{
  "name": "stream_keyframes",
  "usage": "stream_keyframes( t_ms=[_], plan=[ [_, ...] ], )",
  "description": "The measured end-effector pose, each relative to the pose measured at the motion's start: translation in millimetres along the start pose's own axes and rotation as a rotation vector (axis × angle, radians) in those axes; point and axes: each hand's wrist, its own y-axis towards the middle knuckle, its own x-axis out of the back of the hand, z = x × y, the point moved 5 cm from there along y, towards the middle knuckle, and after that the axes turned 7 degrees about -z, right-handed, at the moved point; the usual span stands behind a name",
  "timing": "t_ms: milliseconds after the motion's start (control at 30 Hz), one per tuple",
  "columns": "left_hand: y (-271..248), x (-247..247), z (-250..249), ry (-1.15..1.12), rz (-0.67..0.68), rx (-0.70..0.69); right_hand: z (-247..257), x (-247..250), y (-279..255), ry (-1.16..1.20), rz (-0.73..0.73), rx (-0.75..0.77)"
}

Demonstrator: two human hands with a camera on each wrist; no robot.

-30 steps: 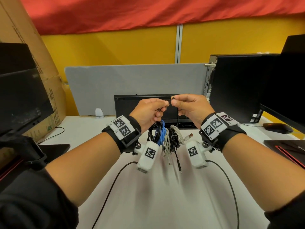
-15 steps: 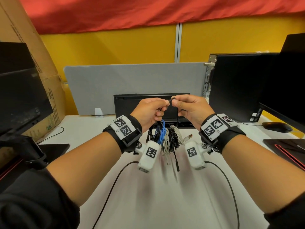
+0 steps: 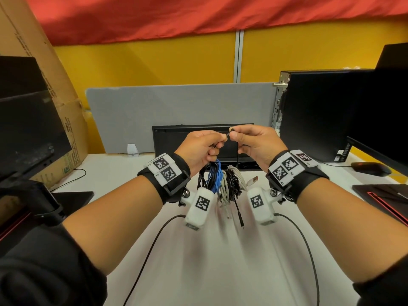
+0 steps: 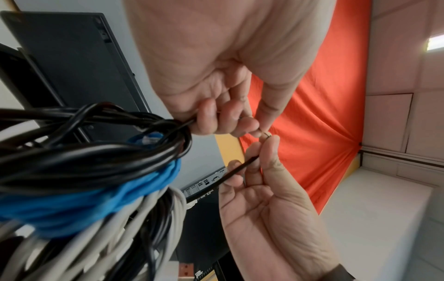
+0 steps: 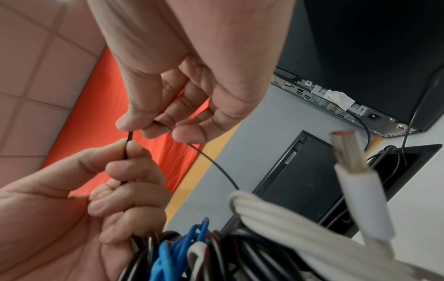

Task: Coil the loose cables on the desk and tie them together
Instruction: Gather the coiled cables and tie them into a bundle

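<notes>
Already the cables (image 3: pixel 217 182) hang coiled, and left hand (image 3: pixel 202 146) and right hand (image 3: pixel 254 142) each pinch the thin black tie (image 5: pixel 129 140), not yet fastened.

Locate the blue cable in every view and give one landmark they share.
Head: blue cable hangs centre, below the left hand.
Left wrist: blue cable lower left, under black coils.
Right wrist: blue cable bottom centre.
Shared landmark: red cloth.

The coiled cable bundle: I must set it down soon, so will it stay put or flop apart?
Probably floppy: the bundle of black, blue and white cables hangs limp beneath the left hand. Its loose ends dangle, so coils may spread. Unlikely to roll.
</notes>
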Motion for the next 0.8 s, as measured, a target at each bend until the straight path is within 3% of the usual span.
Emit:
stream_keyframes(
  t_ms=[567,733,800],
  plan=[
    [1,2,4,-0.025,-0.035,-0.018,13,-5,-2,-0.305,0.033,0.038],
    [4,8,6,0.158,-0.148,-0.129,22,-10,-1,-0.522,-0.034,0.071],
    [5,9,5,0.259,-0.177,-0.196,27,-12,0,-0.710,-0.065,0.101]
  ],
)
